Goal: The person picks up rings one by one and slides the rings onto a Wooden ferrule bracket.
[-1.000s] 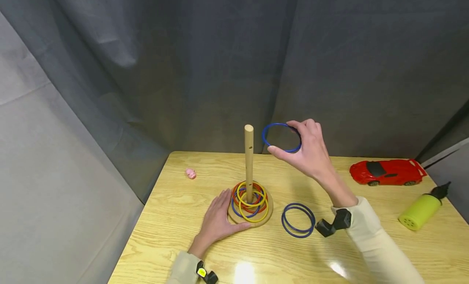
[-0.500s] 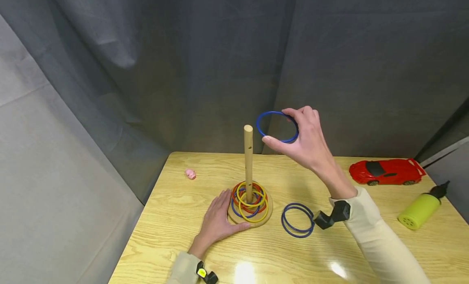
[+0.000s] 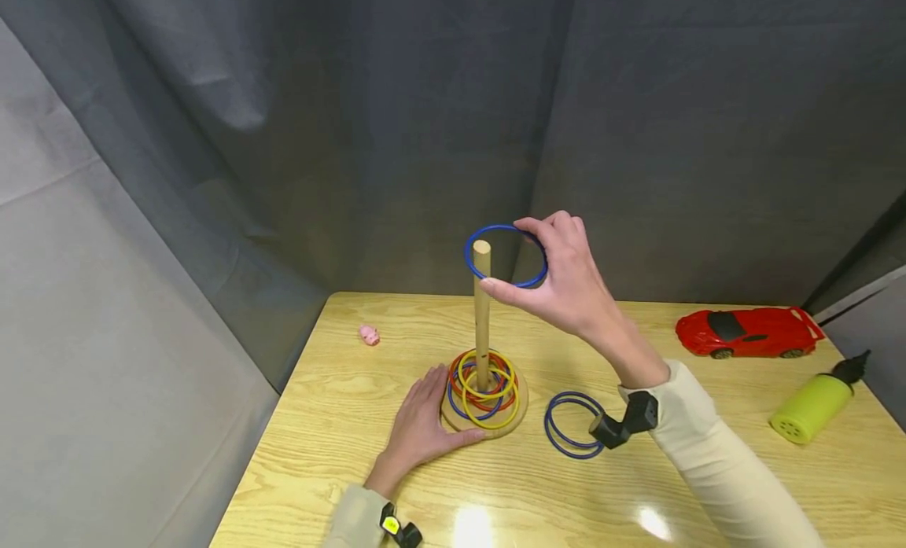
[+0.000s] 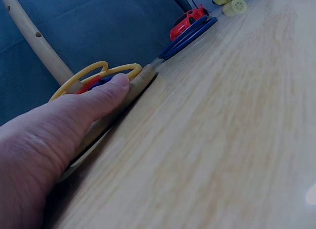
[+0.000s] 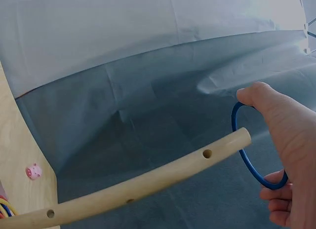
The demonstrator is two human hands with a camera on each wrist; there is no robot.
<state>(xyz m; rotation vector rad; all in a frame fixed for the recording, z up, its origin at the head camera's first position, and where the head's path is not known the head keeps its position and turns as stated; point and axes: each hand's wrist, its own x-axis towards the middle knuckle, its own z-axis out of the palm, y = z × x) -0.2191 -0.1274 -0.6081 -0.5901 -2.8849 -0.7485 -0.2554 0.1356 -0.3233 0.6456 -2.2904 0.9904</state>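
Note:
My right hand point(image 3: 566, 285) pinches a blue ring point(image 3: 506, 226) between thumb and fingers, high over the table. In the head view, the tip of an upright wooden post point(image 3: 482, 320) shows within the ring's outline; the right wrist view has this tip overlapping the ring's side. The post rises from a round wooden base point(image 3: 522, 406), where yellow rings point(image 3: 467, 416), red rings and blue ones lie loosely around its foot. Along the base's left and front edge rests my left hand point(image 3: 419, 426), fingers extended, its thumb point(image 4: 106, 95) touching the rim.
Two more blue rings point(image 3: 548, 434) lie overlapped on the table right of the base. A red toy car point(image 3: 750, 333) and a yellow-green bottle point(image 3: 810, 410) with a black top are at the right. A small pink pig point(image 3: 369, 335) sits back left. Grey curtain point(image 3: 425, 139) hangs behind.
My right hand has carried the blue ring leftward, first rising and then dipping slightly, from right of the post to its top. The left hand stays at the base.

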